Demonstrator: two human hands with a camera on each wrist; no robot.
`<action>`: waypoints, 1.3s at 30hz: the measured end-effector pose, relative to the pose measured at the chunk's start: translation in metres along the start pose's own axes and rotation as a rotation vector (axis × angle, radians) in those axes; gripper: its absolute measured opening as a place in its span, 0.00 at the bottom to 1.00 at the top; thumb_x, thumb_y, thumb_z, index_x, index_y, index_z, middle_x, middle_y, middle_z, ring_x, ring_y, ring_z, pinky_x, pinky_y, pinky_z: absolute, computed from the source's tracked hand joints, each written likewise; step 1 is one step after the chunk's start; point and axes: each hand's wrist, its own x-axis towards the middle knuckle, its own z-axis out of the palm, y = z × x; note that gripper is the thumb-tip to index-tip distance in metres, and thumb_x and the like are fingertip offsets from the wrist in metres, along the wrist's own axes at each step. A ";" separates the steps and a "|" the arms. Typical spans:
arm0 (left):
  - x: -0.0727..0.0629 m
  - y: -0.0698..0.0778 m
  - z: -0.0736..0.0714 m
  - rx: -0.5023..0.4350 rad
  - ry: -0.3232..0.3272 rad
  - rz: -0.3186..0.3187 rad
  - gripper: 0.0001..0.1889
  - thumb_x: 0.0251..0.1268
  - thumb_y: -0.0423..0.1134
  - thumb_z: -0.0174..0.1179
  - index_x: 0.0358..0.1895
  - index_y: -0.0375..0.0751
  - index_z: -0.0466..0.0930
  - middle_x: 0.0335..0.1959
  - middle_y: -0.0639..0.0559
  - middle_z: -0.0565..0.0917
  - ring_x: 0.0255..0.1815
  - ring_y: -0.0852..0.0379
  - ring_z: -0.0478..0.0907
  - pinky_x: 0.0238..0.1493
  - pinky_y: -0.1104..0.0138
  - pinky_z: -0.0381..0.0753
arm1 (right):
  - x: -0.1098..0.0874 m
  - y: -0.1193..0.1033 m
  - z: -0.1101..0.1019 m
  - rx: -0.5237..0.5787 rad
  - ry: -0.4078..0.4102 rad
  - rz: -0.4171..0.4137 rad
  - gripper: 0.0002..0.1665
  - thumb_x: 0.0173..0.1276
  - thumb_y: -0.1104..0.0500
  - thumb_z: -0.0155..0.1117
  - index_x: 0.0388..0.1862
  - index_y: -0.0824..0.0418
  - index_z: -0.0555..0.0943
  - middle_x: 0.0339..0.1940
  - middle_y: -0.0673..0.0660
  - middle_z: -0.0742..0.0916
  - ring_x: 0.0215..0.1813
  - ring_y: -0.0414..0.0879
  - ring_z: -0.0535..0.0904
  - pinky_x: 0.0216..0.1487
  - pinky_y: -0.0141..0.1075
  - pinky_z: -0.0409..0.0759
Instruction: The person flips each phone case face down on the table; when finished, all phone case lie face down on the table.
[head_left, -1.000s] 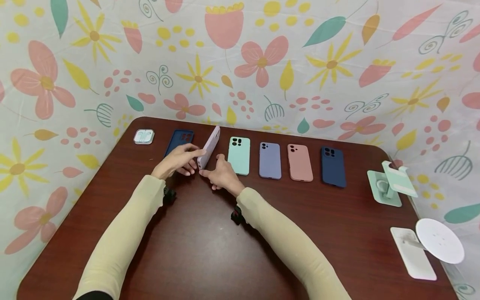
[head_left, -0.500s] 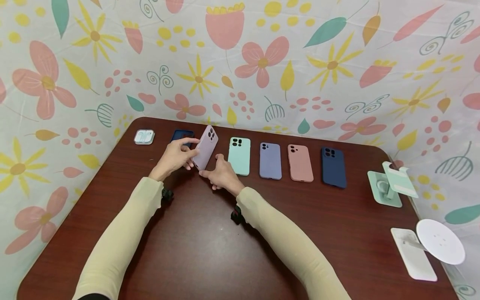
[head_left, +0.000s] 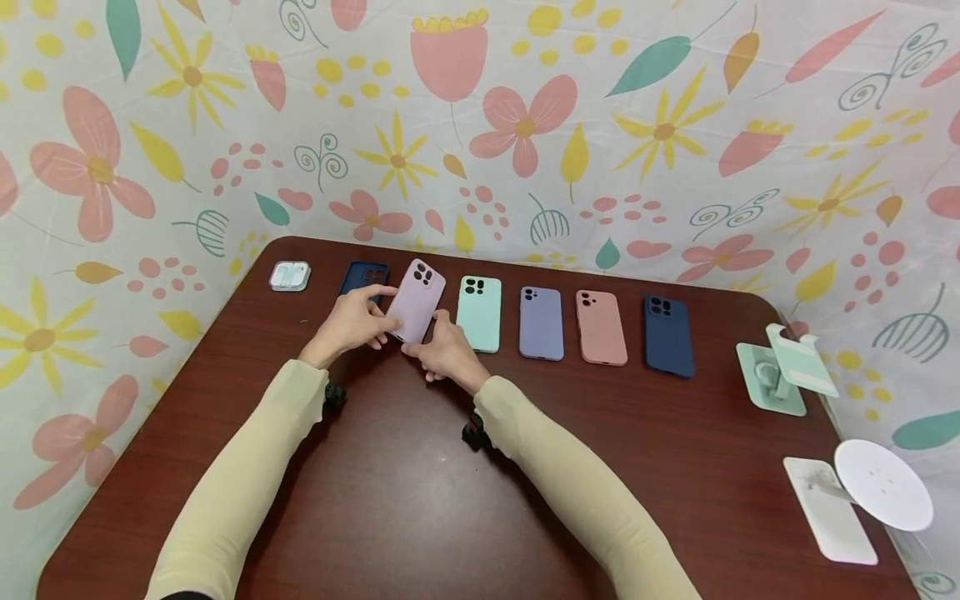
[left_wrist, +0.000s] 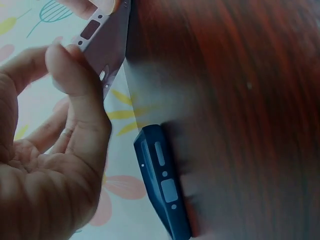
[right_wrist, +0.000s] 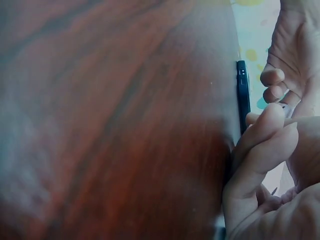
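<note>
A lilac phone case (head_left: 417, 298) with camera cutouts lies slanted, close over the table, its back facing up in the head view. My left hand (head_left: 351, 321) holds its left side, index finger near the upper edge and thumb lower down. At the bottom right corner my right hand (head_left: 446, 354) grips it with thumb and index finger. The left wrist view shows the lilac case (left_wrist: 112, 42) with its port cutouts beyond the thumb. A dark blue phone case (head_left: 365, 276), partly behind the left hand, lies just left; its cutout edge (left_wrist: 169, 190) faces the left wrist camera.
Right of the lilac case lie a mint phone case (head_left: 478, 314), a periwinkle one (head_left: 541, 323), a pink one (head_left: 601, 327) and a navy one (head_left: 667, 335). A small clear box (head_left: 289, 276) sits far left. Mint (head_left: 783, 367) and white (head_left: 862, 492) stands are at right.
The lilac case has turned from nearly on edge to back-up and tipped down toward the table. My left hand has shifted slightly with it; the right hand stays at its lower corner.
</note>
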 end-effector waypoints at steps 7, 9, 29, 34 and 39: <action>-0.002 0.000 0.003 0.065 -0.047 -0.041 0.42 0.67 0.36 0.75 0.83 0.42 0.67 0.37 0.42 0.87 0.23 0.57 0.87 0.30 0.62 0.93 | -0.002 0.001 0.000 0.006 0.007 -0.001 0.53 0.78 0.53 0.73 0.89 0.61 0.52 0.19 0.55 0.82 0.12 0.42 0.77 0.16 0.32 0.80; -0.003 0.000 0.004 0.074 -0.060 -0.052 0.43 0.67 0.35 0.75 0.84 0.41 0.66 0.37 0.41 0.87 0.24 0.57 0.87 0.30 0.63 0.93 | -0.003 0.002 0.000 0.006 0.011 -0.004 0.52 0.78 0.54 0.72 0.89 0.61 0.53 0.19 0.55 0.82 0.12 0.42 0.77 0.15 0.32 0.80; -0.001 0.000 0.008 0.100 -0.138 -0.133 0.44 0.70 0.37 0.73 0.85 0.42 0.61 0.31 0.41 0.90 0.23 0.56 0.88 0.29 0.64 0.92 | -0.003 0.002 -0.001 0.025 0.024 -0.003 0.48 0.78 0.60 0.71 0.88 0.60 0.55 0.18 0.56 0.82 0.11 0.42 0.77 0.16 0.33 0.82; 0.000 0.002 0.008 0.136 -0.142 -0.135 0.44 0.71 0.38 0.73 0.85 0.41 0.61 0.31 0.44 0.89 0.22 0.57 0.85 0.27 0.66 0.89 | -0.002 0.002 -0.001 0.033 0.026 0.005 0.50 0.78 0.60 0.71 0.89 0.60 0.53 0.17 0.56 0.82 0.11 0.42 0.77 0.16 0.33 0.82; 0.001 0.001 0.009 0.168 -0.143 -0.121 0.42 0.70 0.38 0.73 0.83 0.38 0.62 0.26 0.47 0.87 0.19 0.59 0.81 0.24 0.69 0.81 | -0.001 0.003 -0.001 0.028 0.019 0.006 0.50 0.79 0.60 0.71 0.89 0.60 0.53 0.18 0.56 0.82 0.12 0.42 0.78 0.16 0.33 0.82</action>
